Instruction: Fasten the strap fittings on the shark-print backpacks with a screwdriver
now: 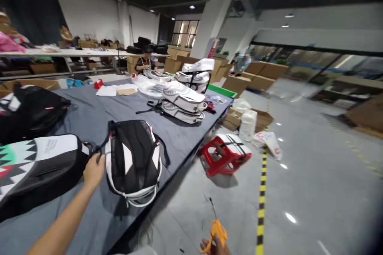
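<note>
My left hand point(94, 170) is closed on a dark strap at the left side of a black-and-white backpack point(134, 159), which lies on the table with its back panel and shoulder straps facing up. Just left of that hand lies a backpack with a shark-teeth print point(56, 163), in black, white and green. My right hand point(217, 245) is low in the view, over the floor beyond the table edge. Its fingers are wrapped round an orange-handled tool point(219, 230), seemingly scissors, with a thin dark tip pointing away.
The table point(89, 115) has a grey cloth. A black backpack point(38, 107) lies at left, stacked white backpacks point(184, 99) farther back. A red stool point(221, 155), cartons point(231, 119) and white bags point(248, 125) stand on the floor beside striped tape point(261, 199). Other people sit farther off.
</note>
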`<control>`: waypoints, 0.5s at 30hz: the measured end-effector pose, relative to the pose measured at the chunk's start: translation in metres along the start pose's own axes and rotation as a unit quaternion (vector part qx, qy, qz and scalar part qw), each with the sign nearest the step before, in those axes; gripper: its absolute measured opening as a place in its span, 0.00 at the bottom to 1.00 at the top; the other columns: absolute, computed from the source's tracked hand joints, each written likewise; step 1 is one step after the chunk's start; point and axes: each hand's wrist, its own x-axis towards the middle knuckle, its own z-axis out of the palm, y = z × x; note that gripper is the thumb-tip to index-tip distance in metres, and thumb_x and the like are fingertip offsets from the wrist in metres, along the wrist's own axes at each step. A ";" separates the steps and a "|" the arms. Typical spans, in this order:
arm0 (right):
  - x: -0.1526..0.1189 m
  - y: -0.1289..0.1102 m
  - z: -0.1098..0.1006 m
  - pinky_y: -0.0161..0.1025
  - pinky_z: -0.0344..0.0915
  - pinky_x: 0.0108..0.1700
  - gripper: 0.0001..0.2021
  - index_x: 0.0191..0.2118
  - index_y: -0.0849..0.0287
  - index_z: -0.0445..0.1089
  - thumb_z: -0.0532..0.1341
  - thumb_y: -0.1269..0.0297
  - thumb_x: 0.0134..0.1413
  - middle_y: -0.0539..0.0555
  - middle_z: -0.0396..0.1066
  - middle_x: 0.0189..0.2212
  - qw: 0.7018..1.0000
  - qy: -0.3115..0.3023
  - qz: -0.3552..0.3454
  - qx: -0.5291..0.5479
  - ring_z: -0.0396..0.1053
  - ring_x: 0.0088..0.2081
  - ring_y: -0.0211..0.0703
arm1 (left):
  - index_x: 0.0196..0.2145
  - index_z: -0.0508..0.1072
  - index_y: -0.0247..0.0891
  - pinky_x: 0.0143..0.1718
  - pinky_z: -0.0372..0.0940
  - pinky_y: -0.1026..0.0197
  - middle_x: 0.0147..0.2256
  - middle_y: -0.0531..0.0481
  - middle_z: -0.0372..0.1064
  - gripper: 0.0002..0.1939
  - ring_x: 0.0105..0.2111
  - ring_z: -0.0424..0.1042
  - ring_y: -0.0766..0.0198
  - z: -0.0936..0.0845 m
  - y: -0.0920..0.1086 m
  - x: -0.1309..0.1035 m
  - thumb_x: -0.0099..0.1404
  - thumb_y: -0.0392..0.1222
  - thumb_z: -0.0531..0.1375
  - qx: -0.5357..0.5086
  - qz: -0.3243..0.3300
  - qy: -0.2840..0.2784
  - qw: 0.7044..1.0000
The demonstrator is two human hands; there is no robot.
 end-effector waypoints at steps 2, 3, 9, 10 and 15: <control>-0.015 -0.023 0.012 0.37 0.59 0.22 0.28 0.38 0.51 0.65 0.59 0.34 0.34 0.59 0.79 0.29 0.999 0.002 0.001 0.037 0.78 0.38 0.61 | 0.62 0.63 0.35 0.59 0.58 0.46 0.62 0.34 0.59 0.31 0.63 0.59 0.45 0.039 0.030 -0.013 0.70 0.56 0.46 0.022 0.051 -0.033 0.998; -0.024 -0.038 0.020 0.35 0.57 0.21 0.29 0.39 0.52 0.65 0.60 0.35 0.35 0.59 0.79 0.30 0.999 0.002 -0.019 0.039 0.78 0.38 0.60 | 0.65 0.59 0.35 0.60 0.54 0.41 0.65 0.31 0.53 0.34 0.65 0.53 0.41 0.056 0.044 -0.018 0.70 0.58 0.46 0.045 0.063 -0.047 0.996; -0.040 -0.166 0.044 0.30 0.49 0.19 0.32 0.41 0.57 0.65 0.63 0.34 0.38 0.58 0.78 0.31 0.989 -0.017 -0.149 0.007 0.78 0.36 0.55 | 0.68 0.50 0.35 0.55 0.53 0.35 0.64 0.19 0.46 0.42 0.64 0.50 0.29 0.130 0.074 -0.025 0.65 0.64 0.50 0.172 0.015 -0.081 0.982; -0.035 -0.192 0.041 0.30 0.50 0.19 0.32 0.40 0.57 0.65 0.63 0.34 0.38 0.58 0.78 0.31 0.985 -0.005 -0.171 0.014 0.78 0.35 0.55 | 0.68 0.50 0.35 0.55 0.53 0.35 0.64 0.20 0.46 0.43 0.64 0.51 0.29 0.137 0.072 -0.024 0.65 0.66 0.49 0.181 0.017 -0.076 0.980; 0.012 -0.328 0.033 0.37 0.65 0.25 0.30 0.43 0.57 0.65 0.64 0.37 0.42 0.56 0.77 0.30 0.950 -0.041 -0.307 0.033 0.77 0.32 0.53 | 0.70 0.43 0.34 0.54 0.53 0.34 0.64 0.19 0.46 0.53 0.63 0.51 0.27 0.170 0.078 -0.013 0.58 0.71 0.52 0.219 0.015 -0.114 0.969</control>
